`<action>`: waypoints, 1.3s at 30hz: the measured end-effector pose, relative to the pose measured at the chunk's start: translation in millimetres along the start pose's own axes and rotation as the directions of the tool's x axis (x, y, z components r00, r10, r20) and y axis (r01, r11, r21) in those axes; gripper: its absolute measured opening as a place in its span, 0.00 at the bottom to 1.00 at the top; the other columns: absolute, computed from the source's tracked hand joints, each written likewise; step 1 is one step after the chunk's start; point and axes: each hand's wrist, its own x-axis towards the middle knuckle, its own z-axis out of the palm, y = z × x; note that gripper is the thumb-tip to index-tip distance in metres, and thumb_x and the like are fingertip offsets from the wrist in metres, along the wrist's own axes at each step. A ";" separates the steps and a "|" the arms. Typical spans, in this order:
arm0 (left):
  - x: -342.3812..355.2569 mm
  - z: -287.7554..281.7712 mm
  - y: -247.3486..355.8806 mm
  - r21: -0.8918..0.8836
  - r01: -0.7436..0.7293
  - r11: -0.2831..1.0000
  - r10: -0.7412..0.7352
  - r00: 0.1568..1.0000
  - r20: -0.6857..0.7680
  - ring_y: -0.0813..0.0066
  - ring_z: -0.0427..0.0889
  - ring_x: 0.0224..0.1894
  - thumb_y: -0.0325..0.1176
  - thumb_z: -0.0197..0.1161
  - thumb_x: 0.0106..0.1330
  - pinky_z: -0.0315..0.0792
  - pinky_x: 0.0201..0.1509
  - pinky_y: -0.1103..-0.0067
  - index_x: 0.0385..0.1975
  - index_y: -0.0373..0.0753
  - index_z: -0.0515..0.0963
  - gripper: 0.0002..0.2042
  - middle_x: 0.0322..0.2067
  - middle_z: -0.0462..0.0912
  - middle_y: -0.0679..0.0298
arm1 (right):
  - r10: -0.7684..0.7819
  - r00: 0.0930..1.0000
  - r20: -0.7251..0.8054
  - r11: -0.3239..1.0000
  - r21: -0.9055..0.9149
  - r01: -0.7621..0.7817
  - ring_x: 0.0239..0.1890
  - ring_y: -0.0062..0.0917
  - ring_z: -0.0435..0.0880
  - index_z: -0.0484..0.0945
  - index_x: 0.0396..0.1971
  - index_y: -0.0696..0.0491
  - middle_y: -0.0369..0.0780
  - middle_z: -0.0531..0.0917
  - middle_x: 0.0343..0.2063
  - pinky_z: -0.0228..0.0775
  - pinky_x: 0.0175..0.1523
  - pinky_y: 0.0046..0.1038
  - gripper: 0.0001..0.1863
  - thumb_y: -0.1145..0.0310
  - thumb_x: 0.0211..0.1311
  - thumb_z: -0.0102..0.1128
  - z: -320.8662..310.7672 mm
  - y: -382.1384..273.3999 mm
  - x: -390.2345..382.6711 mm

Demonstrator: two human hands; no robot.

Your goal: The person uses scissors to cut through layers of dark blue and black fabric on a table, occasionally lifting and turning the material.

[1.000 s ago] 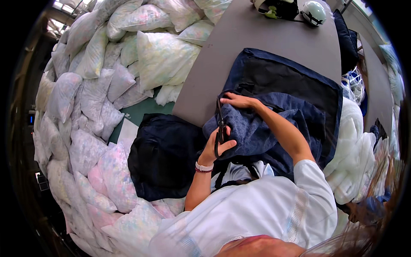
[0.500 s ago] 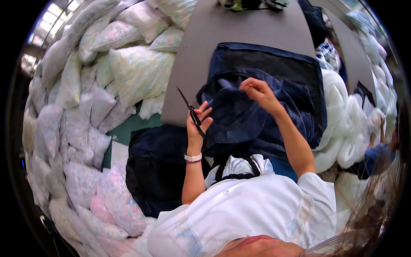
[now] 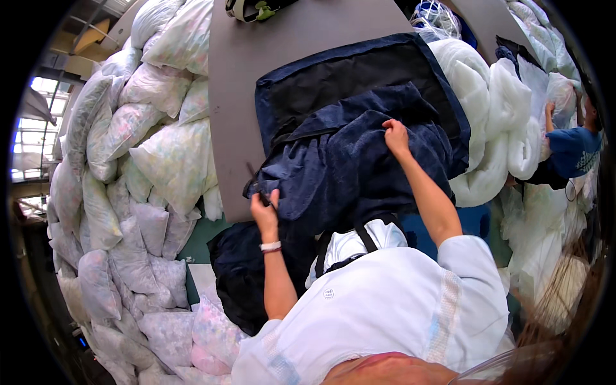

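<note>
A dark blue fabric cover (image 3: 346, 170) with a soft, velvety look lies rumpled on the table in front of me. Its far part is spread flat and shows a black panel (image 3: 340, 80) with a blue border. My left hand (image 3: 265, 215), at the cover's left edge, is closed around black scissors (image 3: 251, 170) whose blades point away from me. Further right, my right hand (image 3: 396, 138) has its fingers curled together on the bunched cloth and appears to pinch it. Its fingertips are partly hidden.
Stuffed, pale bags (image 3: 173, 160) are heaped left of the grey table (image 3: 234, 115). White wadding (image 3: 497, 122) bulges along its right side. More dark fabric (image 3: 240, 276) hangs at the near left. A person in a blue shirt (image 3: 571, 151) stands far right.
My left hand has moved left and down with the scissors. The raised cloth has been laid over, covering the opening that showed before. My right hand has come down onto it.
</note>
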 end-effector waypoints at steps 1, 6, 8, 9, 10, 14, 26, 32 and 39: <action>-0.8 -21.2 19.5 -0.287 0.266 0.920 -0.263 0.964 0.051 0.85 0.65 0.20 0.30 0.63 0.59 0.60 0.23 0.85 0.22 0.38 0.69 0.09 0.16 0.67 0.72 | 0.048 0.998 0.052 0.993 -0.114 -0.042 0.38 0.43 0.79 0.81 0.28 0.55 0.49 0.81 0.30 0.68 0.49 0.36 0.13 0.76 0.47 0.45 -6.3 24.9 23.5; 3.7 -96.0 140.9 -0.345 -0.137 0.929 0.038 0.959 -0.280 0.86 0.58 0.12 0.26 0.60 0.59 0.50 0.15 0.86 0.29 0.39 0.67 0.07 0.15 0.64 0.71 | 0.343 0.834 0.432 0.921 -0.330 -0.207 0.47 0.42 0.77 0.77 0.41 0.57 0.50 0.79 0.41 0.66 0.54 0.38 0.20 0.61 0.49 0.55 -5.7 115.8 100.8; 3.4 -119.4 178.9 -0.302 -0.267 0.915 0.169 0.935 -0.312 0.85 0.56 0.10 0.26 0.55 0.61 0.47 0.15 0.86 0.32 0.38 0.66 0.05 0.13 0.62 0.70 | 0.283 0.854 0.437 0.917 -0.384 -0.107 0.53 0.45 0.71 0.69 0.49 0.62 0.56 0.73 0.48 0.62 0.58 0.36 0.31 0.55 0.49 0.57 14.9 137.3 111.3; 4.5 -134.9 194.3 -0.245 -0.281 0.928 0.203 0.932 -0.300 0.84 0.56 0.10 0.27 0.52 0.63 0.48 0.15 0.87 0.33 0.37 0.66 0.04 0.12 0.61 0.69 | 0.300 0.868 0.397 0.942 -0.266 -0.204 0.56 0.48 0.67 0.65 0.52 0.65 0.60 0.70 0.49 0.59 0.60 0.36 0.37 0.50 0.49 0.59 27.6 144.8 123.7; 3.8 -150.1 207.1 -0.023 -0.342 0.939 0.323 0.906 -0.274 0.84 0.55 0.09 0.30 0.49 0.65 0.48 0.15 0.87 0.34 0.35 0.66 0.05 0.11 0.59 0.70 | 0.284 0.926 0.250 0.946 -0.234 -0.227 0.56 0.45 0.67 0.68 0.51 0.61 0.57 0.71 0.50 0.59 0.60 0.36 0.33 0.52 0.51 0.58 44.5 149.7 134.6; -20.1 -193.0 226.2 -0.185 -0.214 0.959 0.179 0.966 -0.189 0.84 0.54 0.10 0.31 0.45 0.68 0.49 0.14 0.86 0.24 0.39 0.61 0.09 0.13 0.55 0.71 | -0.124 0.988 0.094 0.992 0.037 0.121 0.50 0.44 0.73 0.75 0.43 0.62 0.53 0.76 0.46 0.64 0.56 0.36 0.28 0.53 0.51 0.57 96.0 148.2 175.1; -133.3 -357.8 49.0 -0.585 -0.123 0.802 -0.455 0.509 -0.731 0.86 0.58 0.14 0.34 0.59 0.60 0.52 0.17 0.83 0.14 0.49 0.58 0.17 0.12 0.56 0.74 | -0.569 -0.531 0.628 0.682 0.721 0.122 0.43 0.30 0.80 0.75 0.42 0.62 0.45 0.81 0.37 0.69 0.47 0.29 0.24 0.54 0.61 0.52 -94.3 -194.8 154.1; -287.9 -514.4 -92.7 -0.624 -0.276 0.731 -0.596 0.188 -0.781 0.67 0.75 0.22 0.41 0.62 0.53 0.69 0.25 0.75 0.20 0.44 0.71 0.10 0.20 0.74 0.64 | -0.498 0.797 0.343 0.513 0.857 -0.048 0.30 0.15 0.75 0.75 0.37 0.55 0.33 0.77 0.28 0.66 0.38 0.15 0.11 0.64 0.62 0.55 -59.5 -371.4 56.6; -439.9 -682.8 -43.5 -0.174 -0.311 0.934 -0.289 -0.377 -0.880 0.65 0.78 0.26 0.38 0.67 0.49 0.73 0.30 0.70 0.19 0.35 0.73 0.13 0.21 0.78 0.59 | -0.706 0.662 0.252 0.254 0.962 -0.095 0.30 0.15 0.73 0.74 0.37 0.59 0.32 0.78 0.28 0.66 0.36 0.18 0.11 0.65 0.64 0.53 4.9 -538.0 -152.4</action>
